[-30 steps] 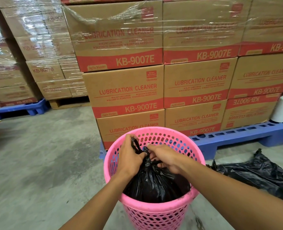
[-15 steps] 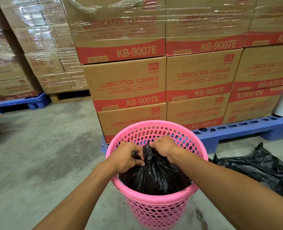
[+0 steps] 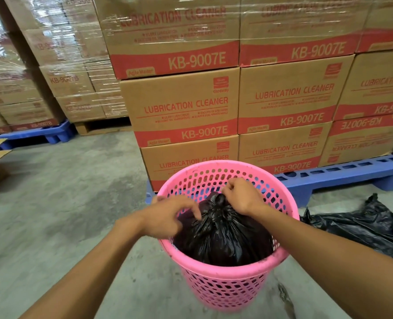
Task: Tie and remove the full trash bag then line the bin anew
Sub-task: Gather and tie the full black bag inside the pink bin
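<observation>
A pink perforated plastic bin (image 3: pixel 232 286) stands on the concrete floor in front of me. Inside it sits a full black trash bag (image 3: pixel 223 240), its top gathered into a knot near the bin's middle. My right hand (image 3: pixel 243 196) is closed on the bag's gathered top at the far side of the knot. My left hand (image 3: pixel 167 215) hovers at the bin's left rim, fingers spread and curled, touching the bag's left side without holding it.
A second black bag (image 3: pixel 363 224) lies crumpled on the floor to the right of the bin. Stacked cardboard boxes (image 3: pixel 186 111) on a blue pallet (image 3: pixel 342 173) rise right behind the bin. Bare concrete floor (image 3: pixel 52 215) stretches to the left.
My left hand has let go of the bag's top and opened. The right hand has stayed on the knot. The gathered top now stands tied.
</observation>
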